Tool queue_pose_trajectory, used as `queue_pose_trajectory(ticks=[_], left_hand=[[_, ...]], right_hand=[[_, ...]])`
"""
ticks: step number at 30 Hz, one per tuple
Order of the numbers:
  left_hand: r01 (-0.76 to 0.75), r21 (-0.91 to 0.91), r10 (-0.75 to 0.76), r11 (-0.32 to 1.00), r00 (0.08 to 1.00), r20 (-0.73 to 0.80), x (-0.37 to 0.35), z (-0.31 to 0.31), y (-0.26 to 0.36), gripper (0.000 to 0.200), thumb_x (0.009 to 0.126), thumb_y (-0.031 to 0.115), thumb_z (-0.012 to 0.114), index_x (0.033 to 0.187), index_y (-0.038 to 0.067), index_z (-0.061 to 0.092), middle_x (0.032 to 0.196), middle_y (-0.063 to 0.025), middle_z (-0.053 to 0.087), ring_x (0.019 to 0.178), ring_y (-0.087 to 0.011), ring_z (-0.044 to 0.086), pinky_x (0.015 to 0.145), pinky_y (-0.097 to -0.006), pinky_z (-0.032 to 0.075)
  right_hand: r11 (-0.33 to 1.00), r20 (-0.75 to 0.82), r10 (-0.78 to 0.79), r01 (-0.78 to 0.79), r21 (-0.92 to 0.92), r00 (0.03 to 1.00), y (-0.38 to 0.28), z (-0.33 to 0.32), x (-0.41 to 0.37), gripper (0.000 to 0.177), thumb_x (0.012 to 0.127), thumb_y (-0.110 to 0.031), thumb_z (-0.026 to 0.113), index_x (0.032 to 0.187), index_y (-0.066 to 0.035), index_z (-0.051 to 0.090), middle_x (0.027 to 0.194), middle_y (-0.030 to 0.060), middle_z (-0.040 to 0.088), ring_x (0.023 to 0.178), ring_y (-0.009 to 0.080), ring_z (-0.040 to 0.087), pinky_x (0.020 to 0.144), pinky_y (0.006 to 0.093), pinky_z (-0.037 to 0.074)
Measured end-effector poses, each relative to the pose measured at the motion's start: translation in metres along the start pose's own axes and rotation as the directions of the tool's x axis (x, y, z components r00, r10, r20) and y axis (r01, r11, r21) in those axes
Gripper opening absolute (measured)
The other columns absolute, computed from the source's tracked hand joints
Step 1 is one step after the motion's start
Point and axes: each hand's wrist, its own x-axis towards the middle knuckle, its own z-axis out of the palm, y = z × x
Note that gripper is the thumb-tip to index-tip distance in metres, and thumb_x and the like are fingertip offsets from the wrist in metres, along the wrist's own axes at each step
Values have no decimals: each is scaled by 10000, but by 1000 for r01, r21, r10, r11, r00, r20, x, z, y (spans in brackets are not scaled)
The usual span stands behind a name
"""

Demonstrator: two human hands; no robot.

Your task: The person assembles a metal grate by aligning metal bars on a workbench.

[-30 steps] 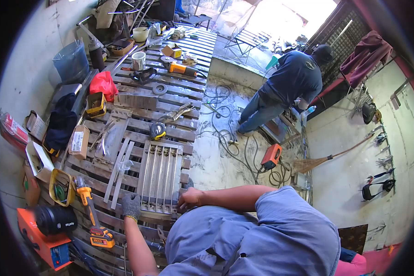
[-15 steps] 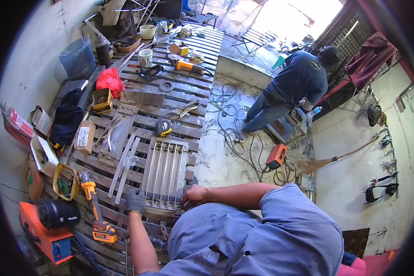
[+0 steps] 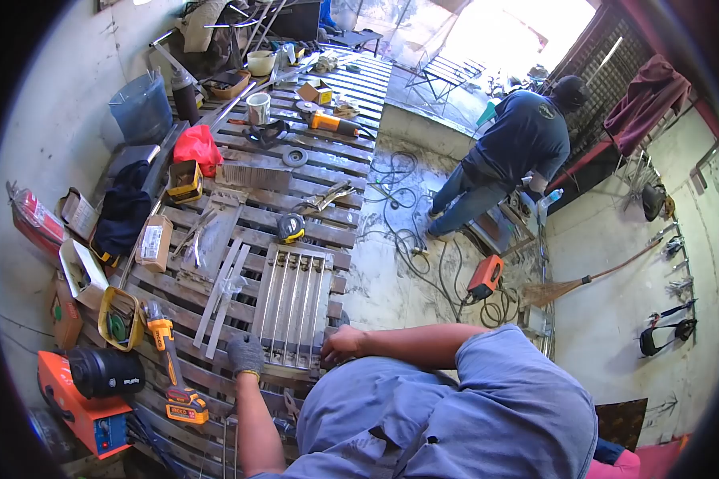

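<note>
A metal frame with several parallel bars (image 3: pixel 294 307) lies flat on the slatted table (image 3: pixel 240 150). At its lower left corner is my left hand (image 3: pixel 245 353), in a grey glove, with its fingers curled; what they hold, if anything, is hidden. My bare right hand (image 3: pixel 343 345) rests at the frame's lower right edge with bent fingers, and its fingertips cannot be made out. Two thin flat metal strips (image 3: pixel 220 299) lie left of the frame, with a small clear plastic piece across them. A tape measure (image 3: pixel 291 227) sits just above the frame.
A yellow cordless tool (image 3: pixel 172 363) and an orange machine (image 3: pixel 80 407) are at the left. An angle grinder (image 3: pixel 331 123) lies farther up the table. Another person (image 3: pixel 519 144) bends over at the right, near a red machine (image 3: pixel 485 277), cables and a broom (image 3: pixel 555 290).
The whole view has shifted slightly, so the table items appear a little farther right. Both my hands stay beside the frame. The other person's arm has moved slightly.
</note>
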Motion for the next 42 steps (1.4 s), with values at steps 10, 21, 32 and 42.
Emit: queue_pose_trajectory(ticks=[10,21,32,42], left_hand=[[34,155,-28,987,999,-40,2,9,6,339,904,228,604,795,-71,721,878,-336,709,894,-513,694,871,-583,532],[59,21,-58,998,997,-45,-7,-6,22,334,895,247,632,815,-67,712,886,-321,706,895,-509,689,820,-571,531],[-94,-191,108,977,992,66,5,-21,-9,287,889,250,632,865,-16,737,921,-272,724,857,-408,693,789,-519,517],[107,-161,-71,981,974,217,7,-24,-7,298,879,219,679,1063,30,818,1040,-195,800,970,-320,770,897,-406,593]], right_hand=[[982,-62,14,-2,189,998,27,11,19,289,922,-117,778,1184,7,791,1116,83,803,951,179,787,735,321,639],[972,-12,-111,106,-210,994,-1,-2,0,348,897,-304,760,1208,-150,780,1114,84,790,981,289,759,798,404,601],[956,81,-26,1,295,996,41,-1,11,396,1001,-102,608,1351,81,635,1331,235,705,1181,352,729,935,457,623],[493,-31,464,-229,840,885,-54,0,-26,226,932,2,733,1143,81,728,1034,168,760,849,267,773,692,356,631]])
